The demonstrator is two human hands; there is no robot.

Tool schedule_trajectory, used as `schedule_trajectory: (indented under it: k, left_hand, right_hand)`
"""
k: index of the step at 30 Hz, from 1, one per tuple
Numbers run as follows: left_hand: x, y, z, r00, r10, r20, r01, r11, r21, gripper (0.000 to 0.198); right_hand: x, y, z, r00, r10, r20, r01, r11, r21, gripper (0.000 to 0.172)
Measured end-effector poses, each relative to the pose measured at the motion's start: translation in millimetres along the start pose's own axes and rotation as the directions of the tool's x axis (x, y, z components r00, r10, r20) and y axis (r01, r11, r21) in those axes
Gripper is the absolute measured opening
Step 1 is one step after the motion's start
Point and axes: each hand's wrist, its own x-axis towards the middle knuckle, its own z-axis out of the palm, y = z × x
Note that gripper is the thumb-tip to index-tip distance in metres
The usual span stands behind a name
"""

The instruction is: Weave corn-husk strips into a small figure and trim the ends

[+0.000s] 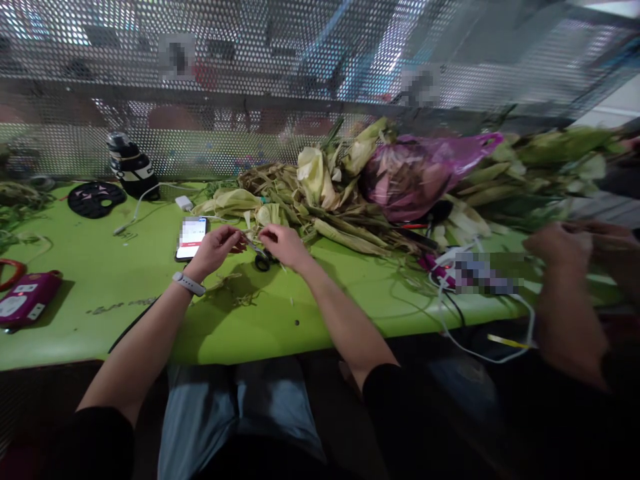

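My left hand, with a pale watch band at the wrist, is closed in a pinch over the green table. Just to its right, my right hand is also closed, fingertips pressed together. Whatever thin piece lies between the fingertips is too small to name. Black-handled scissors lie under and between the hands. Beyond them sits a pile of dry corn husks, with a paler husk bundle nearest my right hand. A lit phone lies behind my left hand.
A purple plastic bag of husks rests on the pile. Far left are a purple power strip, a black fan-shaped item and a dark bottle. White cables hang at right, beside another person's hands. Perforated metal stands behind.
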Motion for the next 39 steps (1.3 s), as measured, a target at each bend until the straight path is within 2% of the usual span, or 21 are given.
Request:
schedule_trajectory:
  k: [2,4,6,9,13,16,18,20,23,24,26,28,29,31,39]
  left_hand:
    - [1,1,-1.6,0.999,0.010,-0.047,-0.010,1.000,-0.004,0.037]
    - [2,2,-2.3,0.997,0.016,-0.079,-0.017,1.000,-0.014,0.036]
    - [2,4,-2.3,0.995,0.018,-0.094,-0.020,1.000,-0.023,0.037]
    - [2,5,-1.8,0.995,0.010,-0.102,-0.014,0.999,-0.037,0.038]
    - [2,3,-1.7,0.994,0.001,-0.113,-0.005,0.999,-0.037,0.037]
    - [2,1,-3.0,0.994,-0.003,-0.113,-0.002,0.999,-0.038,0.035]
    - [3,1,-4.5,0.992,0.000,-0.124,-0.006,0.999,-0.050,0.034]
    - [3,1,-5.9,0.989,0.003,-0.149,-0.014,0.997,-0.074,0.034]
    - [2,3,-7.7,0.981,0.012,-0.195,-0.036,0.992,-0.122,0.031]
    - [2,3,-8.1,0.979,0.014,-0.204,-0.044,0.989,-0.143,0.029]
    - [2,3,-8.7,0.977,0.012,-0.213,-0.056,0.977,-0.205,0.026]
    - [2,4,-8.9,0.975,-0.009,-0.224,-0.056,0.958,-0.282,0.024]
    - [2,4,-8.9,0.973,-0.024,-0.231,-0.052,0.947,-0.318,0.024]
    - [2,5,-8.5,0.970,-0.055,-0.236,-0.038,0.928,-0.370,0.025]
    - [-2,13,-1.1,0.973,-0.118,-0.198,0.021,0.900,-0.435,0.022]
  right_hand:
    - [-1,1,-3,0.973,0.110,0.202,-0.057,0.966,-0.252,0.019]
    - [-2,1,-2,0.932,0.191,0.309,-0.041,0.900,-0.433,0.025]
    - [-2,1,0,0.919,0.214,0.331,-0.017,0.861,-0.508,0.033]
    - [-2,0,2,0.915,0.240,0.323,-0.037,0.850,-0.526,0.037]
    - [-1,-2,-2,0.887,0.313,0.339,-0.091,0.839,-0.537,0.031]
    - [-1,-3,-7,0.881,0.313,0.355,-0.089,0.847,-0.525,0.026]
    - [-1,0,-9,0.876,0.307,0.371,-0.101,0.871,-0.480,0.021]
    - [0,4,-11,0.856,0.320,0.407,-0.166,0.914,-0.370,0.016]
    - [2,11,-13,0.840,0.335,0.426,-0.367,0.930,-0.008,0.013]
    - [3,12,-13,0.844,0.328,0.424,-0.425,0.891,0.157,0.013]
    - [5,10,-11,0.851,0.306,0.427,-0.494,0.740,0.456,0.015]
    - [6,5,-8,0.856,0.291,0.428,-0.514,0.577,0.635,0.017]
    - [5,2,-7,0.857,0.291,0.425,-0.514,0.529,0.675,0.019]
    - [4,-5,-3,0.858,0.283,0.429,-0.514,0.502,0.696,0.026]
    - [0,-15,11,0.872,0.167,0.459,-0.452,0.633,0.629,0.035]
